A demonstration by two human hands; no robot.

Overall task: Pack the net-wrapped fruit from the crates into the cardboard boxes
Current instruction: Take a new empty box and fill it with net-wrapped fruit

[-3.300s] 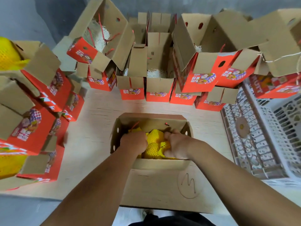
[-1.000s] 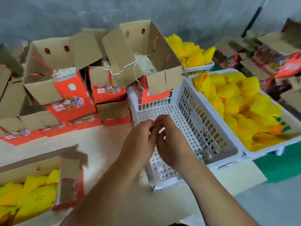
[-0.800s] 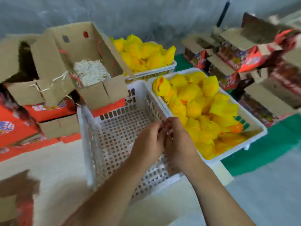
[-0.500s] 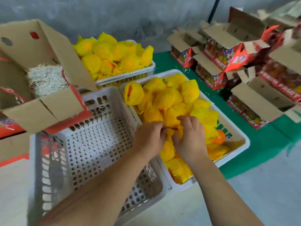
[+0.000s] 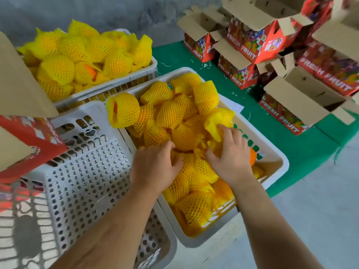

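Note:
A white crate (image 5: 272, 152) in the middle holds several fruit in yellow foam nets (image 5: 171, 113). My left hand (image 5: 155, 167) reaches into this crate, its fingers curling around a netted fruit near the pile's centre. My right hand (image 5: 231, 154) lies on the pile beside it, fingers spread over netted fruit. One bare orange fruit (image 5: 252, 158) shows just right of my right hand. A second white crate (image 5: 124, 82) at the back left is heaped with netted fruit.
An empty perforated white crate (image 5: 87, 171) sits at the left. A red and brown cardboard box (image 5: 25, 133) overhangs it at the far left. Several open red "FRESH FRUIT" boxes (image 5: 287, 98) are stacked on a green mat (image 5: 291, 144) at the right.
The view has swung right from the packing box to the crates. Both hands have moved from above the empty crate into the fruit crate and spread apart over the netted fruit.

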